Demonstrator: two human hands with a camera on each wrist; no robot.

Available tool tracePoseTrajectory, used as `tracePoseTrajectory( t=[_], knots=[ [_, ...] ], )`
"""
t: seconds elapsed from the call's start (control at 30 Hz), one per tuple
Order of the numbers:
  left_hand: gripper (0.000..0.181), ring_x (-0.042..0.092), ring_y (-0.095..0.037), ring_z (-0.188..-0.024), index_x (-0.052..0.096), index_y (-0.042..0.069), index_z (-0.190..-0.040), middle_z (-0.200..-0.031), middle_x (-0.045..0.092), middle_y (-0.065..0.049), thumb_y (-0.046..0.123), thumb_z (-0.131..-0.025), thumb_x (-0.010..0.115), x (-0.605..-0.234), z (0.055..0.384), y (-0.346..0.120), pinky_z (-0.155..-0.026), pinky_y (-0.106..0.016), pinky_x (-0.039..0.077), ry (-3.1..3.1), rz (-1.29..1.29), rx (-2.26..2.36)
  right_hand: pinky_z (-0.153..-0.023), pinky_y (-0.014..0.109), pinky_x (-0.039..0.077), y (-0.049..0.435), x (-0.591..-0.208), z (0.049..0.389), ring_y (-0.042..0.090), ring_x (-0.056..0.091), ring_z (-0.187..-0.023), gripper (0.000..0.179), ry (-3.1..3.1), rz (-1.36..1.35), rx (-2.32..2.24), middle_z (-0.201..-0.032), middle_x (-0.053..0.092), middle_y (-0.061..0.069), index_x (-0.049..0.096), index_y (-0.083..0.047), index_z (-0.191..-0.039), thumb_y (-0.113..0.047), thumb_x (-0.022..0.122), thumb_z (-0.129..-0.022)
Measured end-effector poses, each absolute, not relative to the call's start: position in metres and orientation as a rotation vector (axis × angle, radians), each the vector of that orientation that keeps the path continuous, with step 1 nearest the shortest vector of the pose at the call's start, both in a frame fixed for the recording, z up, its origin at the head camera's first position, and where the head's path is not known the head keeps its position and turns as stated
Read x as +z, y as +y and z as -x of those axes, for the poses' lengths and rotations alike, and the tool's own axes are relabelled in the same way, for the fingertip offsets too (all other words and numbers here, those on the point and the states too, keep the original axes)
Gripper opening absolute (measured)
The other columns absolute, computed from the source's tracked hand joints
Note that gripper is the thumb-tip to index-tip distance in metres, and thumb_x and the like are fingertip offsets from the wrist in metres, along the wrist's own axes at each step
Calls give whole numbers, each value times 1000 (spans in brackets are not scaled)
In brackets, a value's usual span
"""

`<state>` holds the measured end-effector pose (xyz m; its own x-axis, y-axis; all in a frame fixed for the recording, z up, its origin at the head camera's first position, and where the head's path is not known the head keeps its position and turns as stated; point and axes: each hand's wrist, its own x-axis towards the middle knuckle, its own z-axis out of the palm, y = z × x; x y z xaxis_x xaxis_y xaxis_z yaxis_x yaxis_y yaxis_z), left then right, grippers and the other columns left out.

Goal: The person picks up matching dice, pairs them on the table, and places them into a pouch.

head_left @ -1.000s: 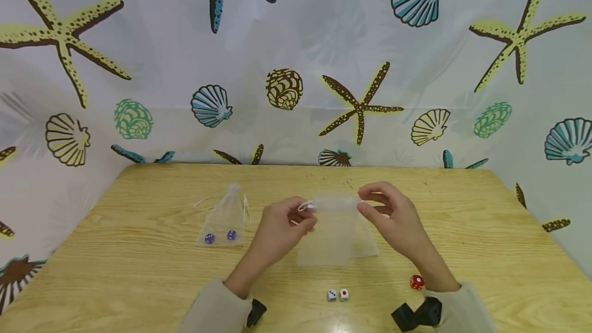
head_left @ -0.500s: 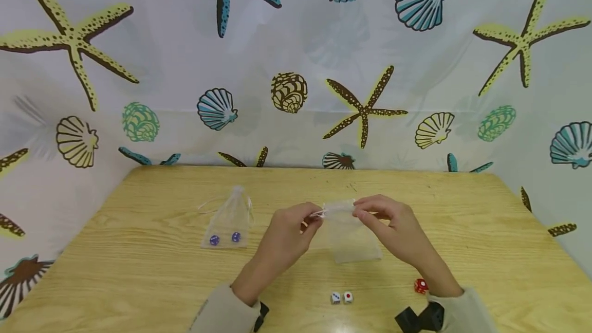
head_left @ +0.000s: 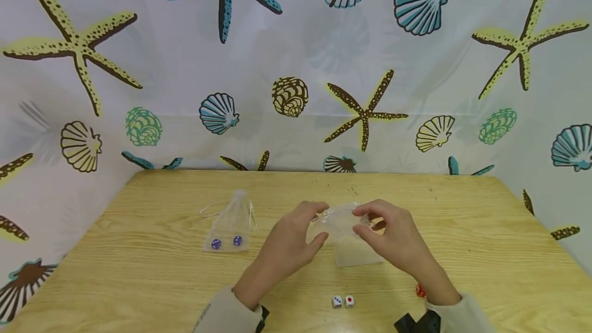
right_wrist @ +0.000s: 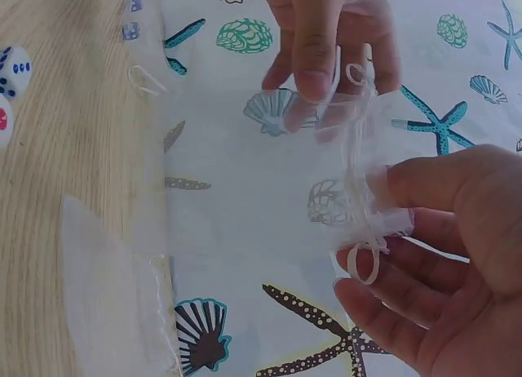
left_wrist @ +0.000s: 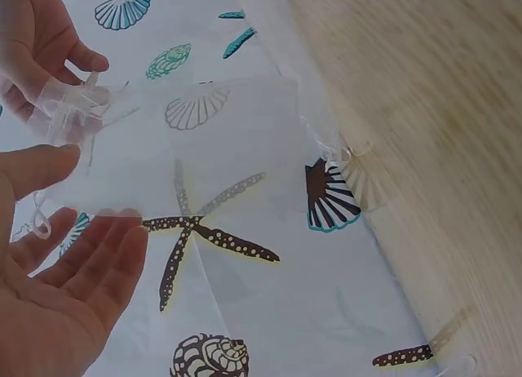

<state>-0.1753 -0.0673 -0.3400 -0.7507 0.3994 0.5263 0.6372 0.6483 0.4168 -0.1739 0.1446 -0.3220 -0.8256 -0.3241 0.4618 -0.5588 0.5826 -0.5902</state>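
Observation:
A sheer white drawstring bag [head_left: 339, 220] is held up by its gathered mouth between my two hands. On its left side, my left hand [head_left: 296, 240] holds the mouth, its thumb spread well away from the index finger. At the other side my right hand [head_left: 393, 230] grips the mouth with thumb and curled fingers. White cord loops [right_wrist: 363, 263] hang out beside the right fingers in the right wrist view. Through the thin cloth some fingertips show. Below lies a second sheer bag [head_left: 356, 253], flat on the table and partly covered by the raised one.
Another drawstring bag [head_left: 228, 225] with two purple dice lies left on the wooden table [head_left: 152, 271]. Two white dice [head_left: 343, 301] sit near the front. A red die [head_left: 420, 290] is partly hidden by the right wrist. A shell-patterned cloth [head_left: 259, 132] hangs behind.
The held bag came up close under both hands, clear of the lower bag's front. My left thumb and index finger, pinched on the cord side half a second ago, have spread apart.

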Motion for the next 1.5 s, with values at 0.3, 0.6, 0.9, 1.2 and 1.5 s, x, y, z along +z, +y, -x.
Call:
tracePoseTrajectory(
  t=[0.3, 0.6, 0.9, 1.2, 1.5],
  knots=[
    [38, 62, -29, -111, 54, 11, -121, -128, 57, -14, 22, -88, 69, -336, 167, -62, -83, -39, 56, -2300, 895, -699, -63, 28, 56, 130, -328, 168, 16, 63, -81, 28, -2393, -717, 848, -97, 67, 7, 68, -4, -99, 0, 78, -74],
    [25, 66, -31, -104, 61, 13, -113, -126, 61, -16, 22, -91, 65, -338, 163, -56, -80, -42, 56, -2281, 829, -578, -60, 24, 53, 117, -334, 162, 14, 64, -75, 32, -2299, -687, 652, -95, 66, 4, 67, -6, -96, -1, 82, -68],
    [20, 70, -24, -88, 68, 5, -102, -113, 68, -13, 8, -83, 71, -340, 163, -55, -70, -32, 57, -2299, 736, -478, -57, 22, 53, 111, -338, 161, 16, 66, -77, 34, -2244, -690, 644, -95, 65, 6, 67, -2, -100, 2, 81, -69],
    [34, 70, -23, -90, 66, 1, -111, -110, 69, -11, 7, -79, 73, -339, 161, -54, -69, -30, 57, -2336, 734, -449, -57, 23, 50, 109, -337, 160, 16, 63, -76, 37, -2315, -693, 610, -100, 65, 8, 67, -1, -105, 7, 73, -70],
    [40, 70, -23, -85, 64, 0, -116, -114, 68, -12, 6, -78, 72, -339, 162, -56, -67, -31, 57, -2374, 749, -426, -55, 25, 50, 109, -337, 158, 19, 64, -74, 36, -2345, -687, 610, -102, 64, 9, 66, 0, -106, 5, 73, -71]
  ],
)
